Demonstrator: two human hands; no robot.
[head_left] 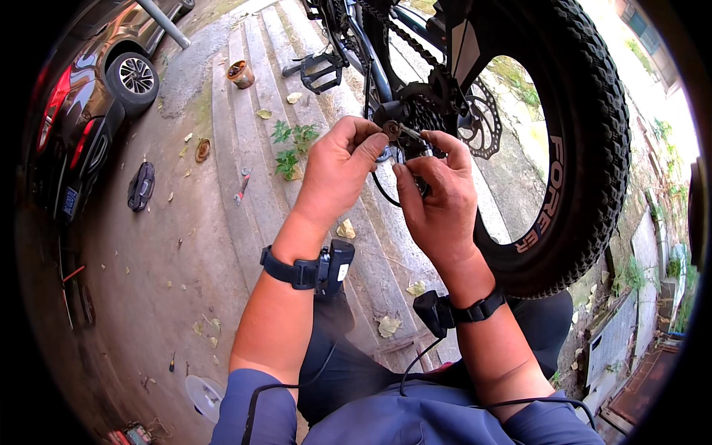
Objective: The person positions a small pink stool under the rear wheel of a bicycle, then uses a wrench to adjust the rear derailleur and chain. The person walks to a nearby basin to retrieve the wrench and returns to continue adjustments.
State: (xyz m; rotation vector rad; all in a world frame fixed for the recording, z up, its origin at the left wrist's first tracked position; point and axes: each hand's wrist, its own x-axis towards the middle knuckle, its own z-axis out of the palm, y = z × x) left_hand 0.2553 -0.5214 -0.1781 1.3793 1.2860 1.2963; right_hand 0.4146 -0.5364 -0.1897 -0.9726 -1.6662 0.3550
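Observation:
My left hand [337, 170] pinches a small round metal fitting [393, 130] at the rear derailleur of a bicycle. My right hand [441, 193] is just to its right, with bent fingers around a short silver piece [410, 132] beside that fitting; its fingertips partly hide what they grip. A black cable [383, 191] loops down below my hands. Behind them are the chain and sprockets [430, 111], a brake disc [486, 148] and the fat black rear tire [601, 178], which fills the right side.
A pedal [320, 73], rusty can [242, 78], weeds [285, 159], open-end wrench [242, 185] and dark bag [141, 185] are on the concrete steps and ground. A parked car [96, 111] stands upper left. A pale bowl [204, 397] and small screwdriver [172, 361] lie lower left.

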